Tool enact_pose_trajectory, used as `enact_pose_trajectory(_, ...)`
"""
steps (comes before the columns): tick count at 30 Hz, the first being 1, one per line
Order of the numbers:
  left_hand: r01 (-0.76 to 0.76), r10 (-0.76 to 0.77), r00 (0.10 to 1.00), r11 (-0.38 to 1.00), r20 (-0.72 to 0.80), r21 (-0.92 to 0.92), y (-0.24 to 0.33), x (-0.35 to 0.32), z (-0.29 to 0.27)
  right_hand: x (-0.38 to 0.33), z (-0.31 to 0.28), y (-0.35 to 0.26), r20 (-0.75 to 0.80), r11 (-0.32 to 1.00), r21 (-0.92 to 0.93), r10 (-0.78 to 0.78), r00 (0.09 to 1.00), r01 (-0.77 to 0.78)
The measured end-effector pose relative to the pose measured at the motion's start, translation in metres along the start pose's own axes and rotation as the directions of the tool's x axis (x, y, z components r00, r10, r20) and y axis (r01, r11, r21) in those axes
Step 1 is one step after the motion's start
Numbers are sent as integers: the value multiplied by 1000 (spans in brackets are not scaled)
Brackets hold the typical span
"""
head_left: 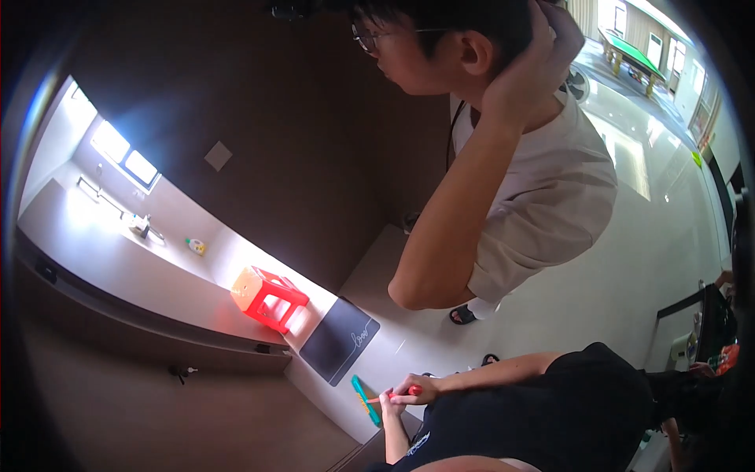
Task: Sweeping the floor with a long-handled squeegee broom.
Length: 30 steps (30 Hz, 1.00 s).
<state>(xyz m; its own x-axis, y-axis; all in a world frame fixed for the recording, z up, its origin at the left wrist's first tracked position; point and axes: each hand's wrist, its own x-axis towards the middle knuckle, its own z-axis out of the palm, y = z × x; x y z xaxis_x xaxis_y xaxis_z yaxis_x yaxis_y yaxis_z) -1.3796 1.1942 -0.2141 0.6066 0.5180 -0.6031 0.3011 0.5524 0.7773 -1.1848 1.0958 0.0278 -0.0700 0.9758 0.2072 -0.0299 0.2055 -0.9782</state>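
Note:
A broom with a green head and yellow bristles points away from me, its reddish handle foreshortened. Round that handle my left hand is closed, its forearm rising from the lower edge. Just beside it, my right hand also grips the handle, whose red end shows by the fingers. My black shirt fills the lower right. The broom head lies at the pale floor, near a dark grey mat.
A red-orange plastic stool stands past the mat. Close by, a person in a white shirt holds a hand to their head. A counter bears a yellow-green bottle. Far off is a green-topped pool table.

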Motion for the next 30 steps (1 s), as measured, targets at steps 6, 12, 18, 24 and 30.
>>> enact_pose_trajectory(6,385,-521,853,681,-42,-623,0,36,-5,10,-5,-14,-19,1000,-25,-12,1000,11)
enact_pose_trajectory(12,80,-136,989,819,-58,-569,-92,60,-65,43,-6,-37,33,985,-92,148,988,-144)
enact_pose_trajectory(18,-18,-390,914,226,-107,-974,-50,82,-21,54,-6,-34,-82,987,43,156,984,-153)
enact_pose_trajectory(24,-200,-392,862,319,-321,-926,11,30,-15,62,-11,-30,72,992,-26,123,990,-121)
enact_pose_trajectory(30,-18,-598,759,376,-258,-926,-44,5,-103,75,49,5,248,996,-60,73,966,-60)
